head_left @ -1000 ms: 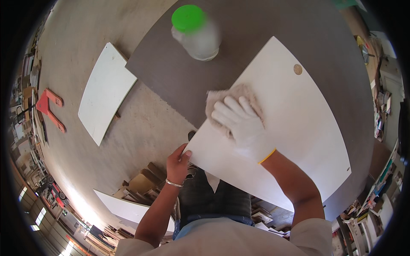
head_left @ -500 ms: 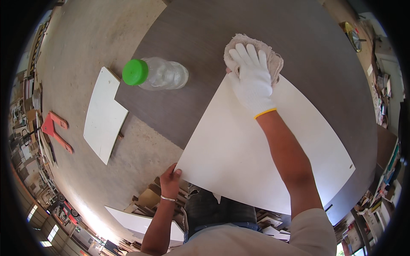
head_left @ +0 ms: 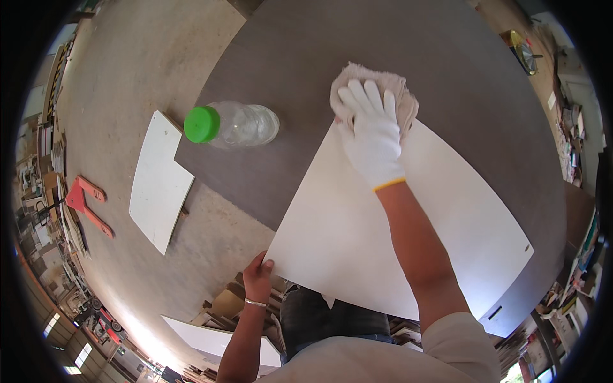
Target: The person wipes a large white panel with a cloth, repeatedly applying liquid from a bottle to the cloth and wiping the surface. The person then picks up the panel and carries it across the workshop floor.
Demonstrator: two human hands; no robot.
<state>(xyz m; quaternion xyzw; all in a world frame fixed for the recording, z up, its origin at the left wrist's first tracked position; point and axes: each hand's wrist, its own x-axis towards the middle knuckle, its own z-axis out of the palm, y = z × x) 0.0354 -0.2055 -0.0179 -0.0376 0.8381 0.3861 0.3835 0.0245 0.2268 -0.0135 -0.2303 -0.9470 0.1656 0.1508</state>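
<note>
A large white board (head_left: 357, 236), wide at my end and narrowing away from me, lies over a grey-brown tabletop (head_left: 287, 70). My right hand (head_left: 370, 134), in a white knit glove with a yellow cuff, presses a crumpled beige cloth (head_left: 407, 102) onto the board's narrow far end. Its fingers stretch forward over the cloth, which spills past the board's edge. My bare left hand (head_left: 257, 278) grips the board's near left corner, thumb on top; the fingers underneath are partly hidden. Left of the cloth, a clear plastic bottle (head_left: 249, 124) with a green cap stands on the tabletop.
Beyond the table's left edge is a notched white panel (head_left: 159, 185) above the concrete floor (head_left: 140, 70). Farther left stands a red pallet jack (head_left: 83, 203). Another white panel (head_left: 211, 338) and stacked board offcuts (head_left: 227, 303) are low beside my legs.
The cloth and my right hand have come slightly nearer, and my right forearm has swung a little left. My left hand keeps the board's corner. The whole view has shifted slightly.
</note>
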